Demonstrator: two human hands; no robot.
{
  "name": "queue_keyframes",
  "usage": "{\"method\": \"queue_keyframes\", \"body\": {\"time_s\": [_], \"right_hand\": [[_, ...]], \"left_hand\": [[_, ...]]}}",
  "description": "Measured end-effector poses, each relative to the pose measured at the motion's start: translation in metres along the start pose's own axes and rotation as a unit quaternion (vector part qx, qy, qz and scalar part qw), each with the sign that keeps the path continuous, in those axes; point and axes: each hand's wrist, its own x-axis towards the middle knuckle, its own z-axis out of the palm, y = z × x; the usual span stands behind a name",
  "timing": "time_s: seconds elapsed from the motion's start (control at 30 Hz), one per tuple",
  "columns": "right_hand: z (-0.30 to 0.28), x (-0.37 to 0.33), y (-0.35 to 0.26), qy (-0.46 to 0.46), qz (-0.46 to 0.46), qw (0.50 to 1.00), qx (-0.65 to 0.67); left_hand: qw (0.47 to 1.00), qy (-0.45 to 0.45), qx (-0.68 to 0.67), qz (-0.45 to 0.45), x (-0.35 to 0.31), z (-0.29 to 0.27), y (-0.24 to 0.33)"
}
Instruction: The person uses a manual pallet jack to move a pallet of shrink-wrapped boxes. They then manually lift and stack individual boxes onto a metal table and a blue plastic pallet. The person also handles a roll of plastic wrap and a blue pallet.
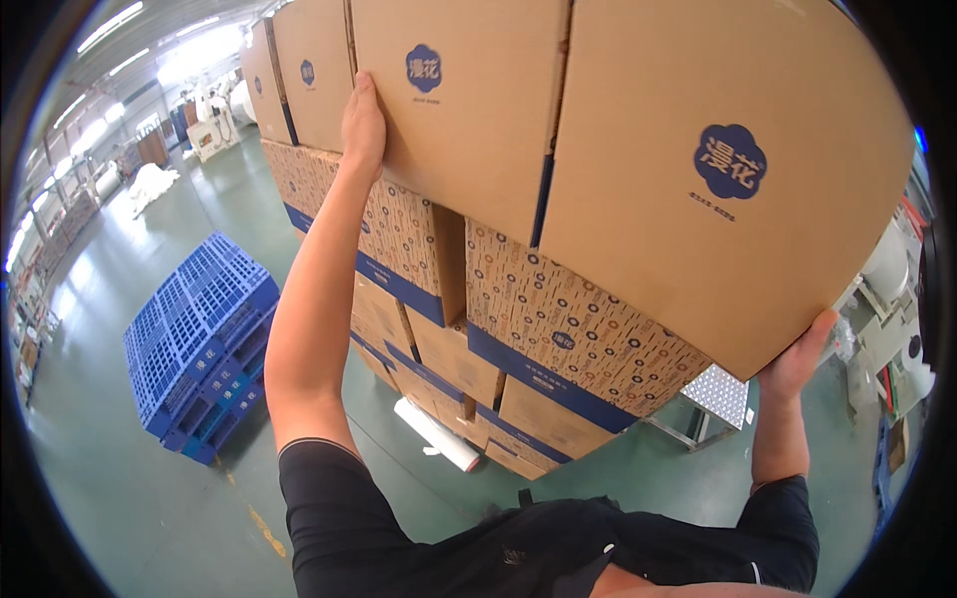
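Tall brown cardboard boxes stand in a row on top of a stack. My left hand [365, 128] lies against the lower left edge of one plain box [464, 130], its fingers stretched upward near the seam with its neighbour. At the bottom right corner of the rightmost box [728, 140], my right hand [796, 361] grips from the outer side, part of its fingers hidden by the cardboard. Each of these two boxes bears a dark blue flower-shaped mark. A narrow dark gap separates them.
Below are patterned boxes [568, 319] with blue bands, in several layers. Blue plastic pallets [204, 329] are stacked at the left. A white roll [437, 436] lies on the green floor by the stack. A metal step [716, 399] and machinery [892, 329] stand at the right.
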Motion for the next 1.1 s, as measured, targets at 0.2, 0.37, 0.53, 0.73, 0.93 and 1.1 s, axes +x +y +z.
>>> {"method": "queue_keyframes", "body": {"time_s": [0.2, 0.37, 0.53, 0.73, 0.93, 1.1], "right_hand": [[-0.052, -0.011, 0.035, 0.064, -0.031, 0.995, 0.075], [-0.027, 0.018, 0.062, 0.208, 0.061, 0.975, -0.042], [-0.044, 0.024, 0.072, 0.159, -0.043, 0.985, -0.059], [-0.052, 0.011, 0.079, -0.039, 0.044, 0.998, 0.0], [-0.04, 0.023, 0.089, -0.134, -0.026, 0.983, -0.121], [-0.025, 0.056, 0.063, -0.173, -0.181, 0.899, -0.36]], "left_hand": [[0.975, 0.111, 0.159, 0.107, -0.036, 0.028, -0.026], [0.96, 0.183, 0.201, 0.066, -0.041, 0.027, -0.04], [0.972, 0.179, 0.147, 0.031, -0.056, 0.036, -0.03], [0.974, 0.147, 0.164, 0.043, -0.096, 0.058, -0.032], [0.973, 0.045, 0.222, 0.051, -0.21, 0.12, 0.001], [0.983, 0.057, 0.166, 0.062, -0.27, 0.171, 0.034]]}}
